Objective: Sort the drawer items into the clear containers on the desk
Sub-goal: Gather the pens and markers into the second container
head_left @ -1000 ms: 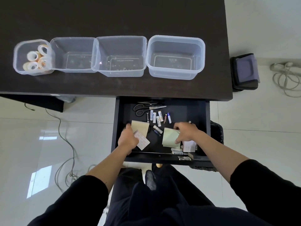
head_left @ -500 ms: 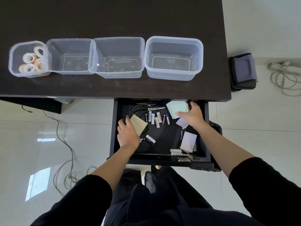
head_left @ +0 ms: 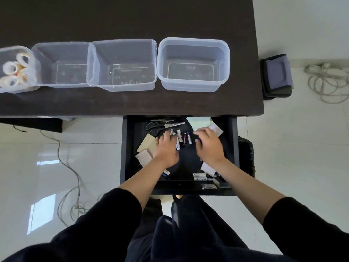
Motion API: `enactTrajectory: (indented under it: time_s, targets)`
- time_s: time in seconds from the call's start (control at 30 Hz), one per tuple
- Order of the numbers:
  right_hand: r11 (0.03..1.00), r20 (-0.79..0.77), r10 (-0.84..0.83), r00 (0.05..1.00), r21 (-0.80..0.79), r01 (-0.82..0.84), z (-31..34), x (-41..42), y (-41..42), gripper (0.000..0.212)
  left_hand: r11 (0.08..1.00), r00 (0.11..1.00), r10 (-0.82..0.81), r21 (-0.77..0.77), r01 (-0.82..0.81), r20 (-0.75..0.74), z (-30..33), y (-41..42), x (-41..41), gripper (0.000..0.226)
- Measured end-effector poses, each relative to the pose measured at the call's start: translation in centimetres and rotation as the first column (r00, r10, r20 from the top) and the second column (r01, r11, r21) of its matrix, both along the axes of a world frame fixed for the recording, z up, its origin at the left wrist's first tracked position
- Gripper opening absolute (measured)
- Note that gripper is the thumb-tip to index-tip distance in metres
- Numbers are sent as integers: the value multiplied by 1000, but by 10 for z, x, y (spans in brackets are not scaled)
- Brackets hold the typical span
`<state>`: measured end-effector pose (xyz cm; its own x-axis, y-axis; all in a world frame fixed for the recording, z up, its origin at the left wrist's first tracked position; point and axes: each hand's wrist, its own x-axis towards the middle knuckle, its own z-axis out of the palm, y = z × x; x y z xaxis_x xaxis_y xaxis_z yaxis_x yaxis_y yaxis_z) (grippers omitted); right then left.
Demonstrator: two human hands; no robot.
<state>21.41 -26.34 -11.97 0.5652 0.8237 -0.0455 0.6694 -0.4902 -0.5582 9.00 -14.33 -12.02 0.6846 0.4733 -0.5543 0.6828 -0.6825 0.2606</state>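
Observation:
The dark drawer [head_left: 126,148] is pulled out under the desk. My left hand [head_left: 166,148] reaches to the row of batteries [head_left: 184,138], its fingertips closed on the leftmost battery [head_left: 171,132]. My right hand [head_left: 208,146] hovers palm down to the right of the row, fingers apart and holding nothing. Black scissors [head_left: 160,126] lie at the back left. A yellow sticky pad [head_left: 146,144] and a pink-white pad [head_left: 143,157] lie left of my left hand. A green pad [head_left: 200,121] and a white card [head_left: 217,129] sit at the back right.
A row of clear containers stands on the dark desk [head_left: 132,103]: the leftmost [head_left: 11,87] holds tape rolls, beside it three empty ones [head_left: 62,84], [head_left: 122,87], [head_left: 192,87]. A purple pad [head_left: 206,168] and small items lie at the drawer's front right. Cables lie on the floor [head_left: 62,148].
My right hand has let go of the green pad at the drawer's back and moved toward the middle. My left hand left the yellow pad and moved up to the batteries.

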Motion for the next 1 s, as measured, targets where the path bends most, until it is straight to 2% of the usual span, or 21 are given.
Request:
enactTrajectory:
  time_s: [0.1,0.27,0.37,0.47,0.53,0.6,0.67,0.73,0.9,1.0]
  targets:
    - [974,-178,68,982,-199,-103,-3,-10,7,48,999,999,-29,-13,30,43,-2,-2,-3,57]
    - [861,-96,240,966,-439,-258,-11,-16,18,71,994,994,-101,-47,103,48,-7,-11,-17,45]
    - [786,-44,365,930,-520,-333,-14,-21,16,70,984,984,-173,-27,174,34,-8,-15,-25,44]
    - [758,-65,435,898,-512,-405,-16,-29,8,54,975,981,-195,-104,195,12,-5,-18,-37,43]
    - [753,-140,424,895,-494,-435,-16,-34,0,43,967,983,-184,-177,182,1,-5,-19,-49,44]
    - [743,-217,392,894,-498,-447,-17,-38,-7,34,962,996,-92,-261,83,-22,-7,-18,-61,48]
    - [738,-275,349,896,-508,-444,-16,-41,-14,34,944,997,44,-323,-61,-60,-8,-15,-69,53]
    - [738,-328,293,898,-520,-431,-14,-42,-19,38,927,990,114,-350,-136,-81,-9,-13,-72,56]
    - [702,-372,262,890,-560,-441,-13,-46,-21,40,898,983,155,-400,-181,-96,-14,-14,-74,61]
    - [749,-454,184,872,-509,-424,-12,-55,-17,45,895,987,139,-416,-161,-84,-18,-14,-73,59]
